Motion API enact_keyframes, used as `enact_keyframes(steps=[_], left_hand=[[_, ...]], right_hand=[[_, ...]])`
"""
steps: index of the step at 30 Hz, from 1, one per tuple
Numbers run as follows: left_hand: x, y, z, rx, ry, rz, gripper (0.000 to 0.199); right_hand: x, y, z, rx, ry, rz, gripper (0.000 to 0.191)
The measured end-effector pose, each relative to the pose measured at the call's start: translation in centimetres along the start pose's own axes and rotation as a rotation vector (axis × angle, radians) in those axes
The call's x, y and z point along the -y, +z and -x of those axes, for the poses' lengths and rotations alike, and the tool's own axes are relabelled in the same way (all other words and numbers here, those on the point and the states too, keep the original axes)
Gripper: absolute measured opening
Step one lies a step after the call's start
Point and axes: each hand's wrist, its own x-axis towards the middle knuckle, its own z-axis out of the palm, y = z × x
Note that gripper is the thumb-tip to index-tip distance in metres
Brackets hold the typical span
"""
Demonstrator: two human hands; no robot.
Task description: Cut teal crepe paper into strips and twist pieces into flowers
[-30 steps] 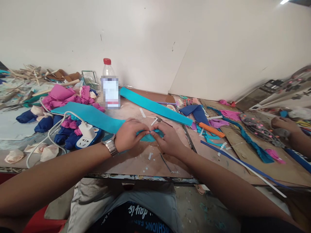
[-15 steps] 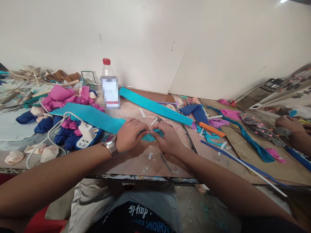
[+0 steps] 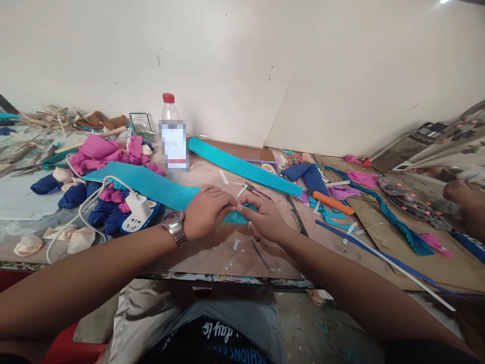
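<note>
The turquoise piece (image 3: 235, 217) is between my two hands, just above the table (image 3: 217, 260), in front of my body. My left hand (image 3: 206, 211) pinches it between thumb and fingers, and my right hand (image 3: 264, 216) pinches it also; the two thumb tips meet, or nearly meet. A turquoise band (image 3: 151, 187) runs from the left to behind my left hand; whether it is one with the piece, I cannot tell. Behind my hands lie a pair of pliers (image 3: 257, 190) and a white scrap (image 3: 242, 190). Farther back, a second band (image 3: 242, 167) lies aslant, and near its far end stands the bottle (image 3: 170, 114) with red cap. At my left are the socket (image 3: 132, 222) with a white plug (image 3: 138, 203), and pink bundles (image 3: 96, 149). At my right lies the orange knife (image 3: 331, 202). At the right edge is another person's hand (image 3: 460, 193).
</note>
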Motion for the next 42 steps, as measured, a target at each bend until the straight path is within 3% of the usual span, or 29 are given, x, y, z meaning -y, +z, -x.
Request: enact_keyframes(steps=[5,13,19,26,32,38,42], left_hand=[[0.0,-0.1,0.0,-0.017,0.004,0.000,0.024],[0.5,0.1,0.0,0.008,-0.016,0.005,0.024],[0.2,0.5,0.1,-0.011,-0.017,0.032,0.023],[0.1,-0.3,0.1,-0.044,-0.099,0.160,0.017],[0.2,0.1,0.2,-0.011,-0.101,0.093,0.017],[0.1,0.2,0.1,-0.019,-0.047,0.086,0.018],[0.4,-0.1,0.0,-0.030,-0.089,0.089,0.018]], right_hand=[[-0.3,0.0,-0.1,0.029,0.086,-0.128,0.024],[-0.6,-0.1,-0.3,-0.055,-0.183,0.182,0.019],[-0.5,0.0,-0.3,0.018,-0.174,0.168,0.023],[-1.5,-0.1,-0.4,-0.114,-0.223,0.198,0.015],[-1.0,-0.1,-0.4,-0.089,-0.309,0.286,0.008],[-0.6,0.0,-0.3,-0.053,-0.185,0.197,0.013],[-1.1,-0.1,-0.5,-0.091,-0.146,0.189,0.014]])
